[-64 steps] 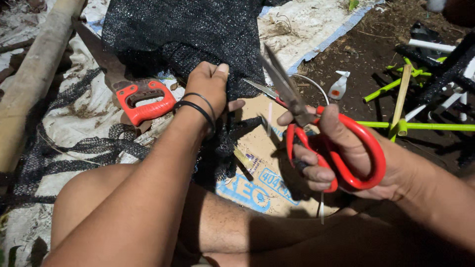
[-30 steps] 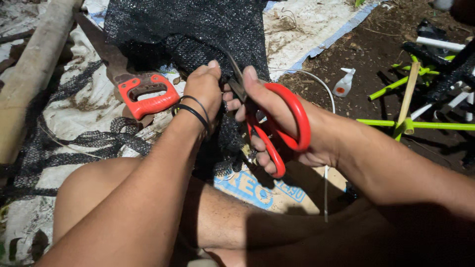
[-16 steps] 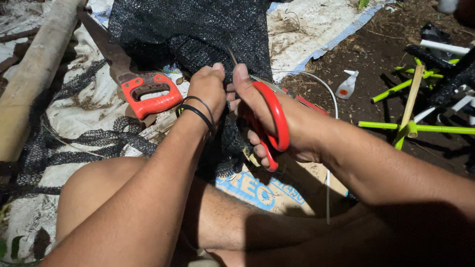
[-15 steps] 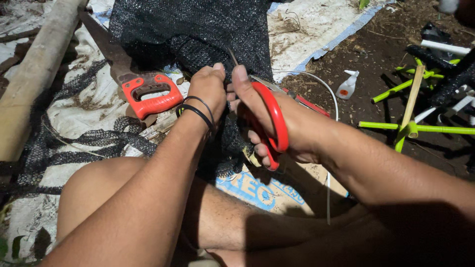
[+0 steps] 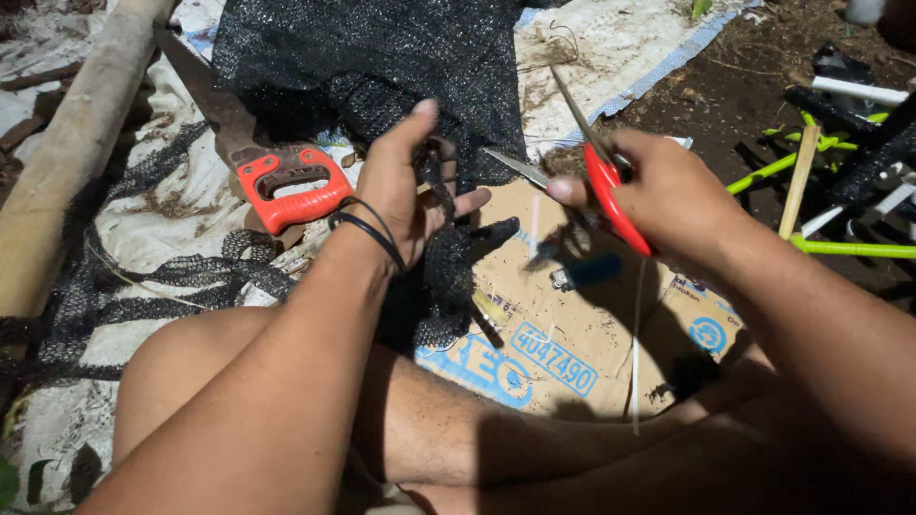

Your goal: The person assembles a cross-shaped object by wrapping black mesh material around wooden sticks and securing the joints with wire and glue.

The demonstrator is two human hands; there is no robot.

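Black mesh netting (image 5: pixel 448 257), coarse and loosely knitted, hung in a twisted strip from the left hand (image 5: pixel 405 191) and draped down over the cardboard below. That hand was closed around the strip, fingers curled over it and thumb out toward the right, with thin black bands round the wrist. The strip ran up into a larger heap of the same dark net (image 5: pixel 382 67), bunched and finely speckled, lying at the top of the view.

Just to the right, apart from the netting, the right hand (image 5: pixel 668 200) gripped a pair of scissors (image 5: pixel 592 181) by their smooth red plastic loops, fingers shut through them; the slim metal blades stood spread in a narrow V, pointing up and left.

A flat sheet of brown cardboard (image 5: pixel 592 334) with blue printing lay under both hands. A saw with a chunky red handle (image 5: pixel 291 186) rested on a woven white sack (image 5: pixel 172 229) to the left, beside a pale round pole (image 5: pixel 67 181). Thin green sticks (image 5: pixel 849 248) lay on dark soil at the right.
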